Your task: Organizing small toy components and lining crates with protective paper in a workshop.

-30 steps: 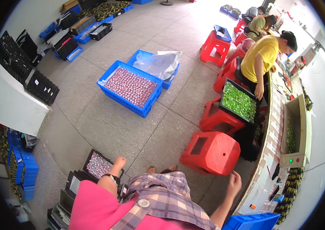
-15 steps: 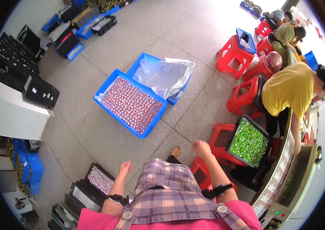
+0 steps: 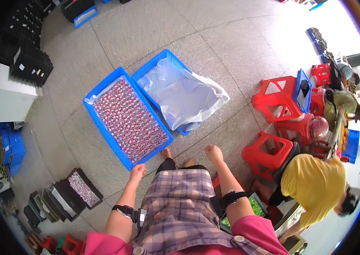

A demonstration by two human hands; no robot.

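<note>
My left hand [image 3: 138, 172] hangs with its fingers curled in, and no object shows in it. It appears over the near corner of a blue tray [image 3: 102, 126]; I cannot tell that it touches it. Small red, white and grey pieces [image 3: 128, 117] fill this tray in rows. My right hand [image 3: 214, 154] is also curled, with nothing visible in it, over the floor to the right. A second blue tray [image 3: 149, 66], lined with crumpled clear and white plastic sheet [image 3: 190, 100], lies against the first on its far right side.
Red stools [image 3: 269, 154] stand at the right, where a co-worker in a yellow shirt [image 3: 314, 178] bends over a bench. A tray of green pieces [image 3: 256, 207] is partly hidden by my right arm. Black trays [image 3: 84, 187] line up at lower left; black crates [image 3: 31, 66] are stacked beyond.
I have stepped forward and turned somewhat; the blue trays now lie closer to my feet. The stools and co-worker have shifted down in view. Both hands remain curled.
</note>
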